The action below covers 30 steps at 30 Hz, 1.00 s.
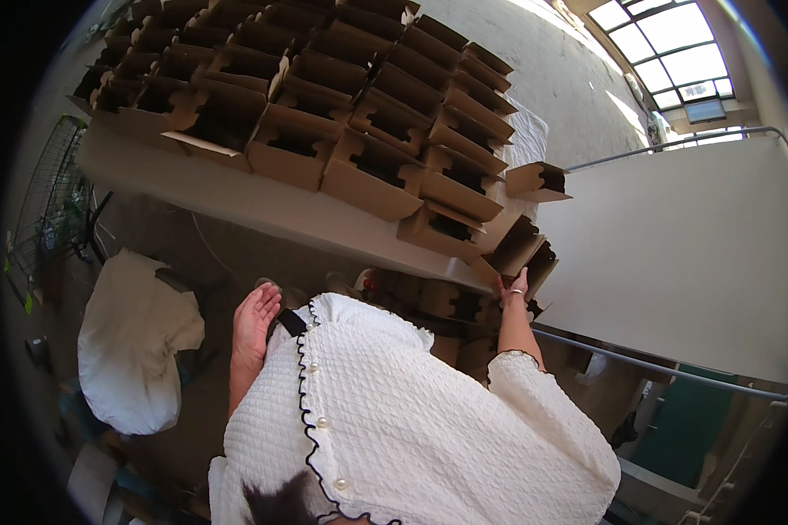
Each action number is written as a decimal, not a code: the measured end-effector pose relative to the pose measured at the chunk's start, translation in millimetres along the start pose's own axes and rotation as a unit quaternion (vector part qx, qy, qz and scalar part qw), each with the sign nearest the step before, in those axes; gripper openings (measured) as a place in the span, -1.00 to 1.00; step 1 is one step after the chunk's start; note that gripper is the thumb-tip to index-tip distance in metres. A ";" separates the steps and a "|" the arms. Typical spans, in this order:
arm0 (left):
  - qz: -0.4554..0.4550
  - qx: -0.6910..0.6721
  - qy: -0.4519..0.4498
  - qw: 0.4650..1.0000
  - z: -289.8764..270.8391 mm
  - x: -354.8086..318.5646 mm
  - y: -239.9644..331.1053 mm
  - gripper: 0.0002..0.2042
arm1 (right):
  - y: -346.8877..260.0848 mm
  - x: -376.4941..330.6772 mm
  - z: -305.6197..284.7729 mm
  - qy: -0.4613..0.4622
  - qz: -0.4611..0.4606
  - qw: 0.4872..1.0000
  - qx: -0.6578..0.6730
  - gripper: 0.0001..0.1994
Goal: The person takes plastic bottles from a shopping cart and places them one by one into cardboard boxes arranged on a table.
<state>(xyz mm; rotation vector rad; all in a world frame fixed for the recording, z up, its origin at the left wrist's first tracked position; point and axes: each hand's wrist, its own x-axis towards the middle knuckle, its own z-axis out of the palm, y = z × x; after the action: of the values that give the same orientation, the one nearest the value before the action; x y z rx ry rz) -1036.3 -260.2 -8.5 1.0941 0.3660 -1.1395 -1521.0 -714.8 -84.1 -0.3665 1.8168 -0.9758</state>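
Note:
At the right end of the table, my right hand (516, 286) is closed on the lower edge of an open brown cardboard box (514, 249), its fingers partly hidden by the cardboard. Another box edge shows just to the right of it. My left hand (258, 313) hangs to the left of my body with the palm turned up, fingers stretched out and nothing in it. Rows of open-topped brown cardboard boxes (372, 185) cover the table ahead, their dark insides facing up. One small box (537, 181) stands apart at the table's right end.
The long white table (263, 210) runs across in front of me. A white panel with a metal rail (674, 245) borders the right. More boxes (449, 300) sit below the table edge. At left are a cloth-covered seat (136, 341) and a wire cart (51, 188).

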 end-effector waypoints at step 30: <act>-0.001 -0.017 0.007 1.000 19.4 7.7 -7.6 -0.69 | -8.7 97.7 -90.7 -0.078 -0.192 0.802 -0.560 -0.42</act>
<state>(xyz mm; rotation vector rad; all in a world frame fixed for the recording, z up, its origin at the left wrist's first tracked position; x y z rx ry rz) -1044.8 -280.7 -8.9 1.0729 0.3961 -1.1236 -1646.0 -740.7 -123.0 -1.5352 2.0215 0.0349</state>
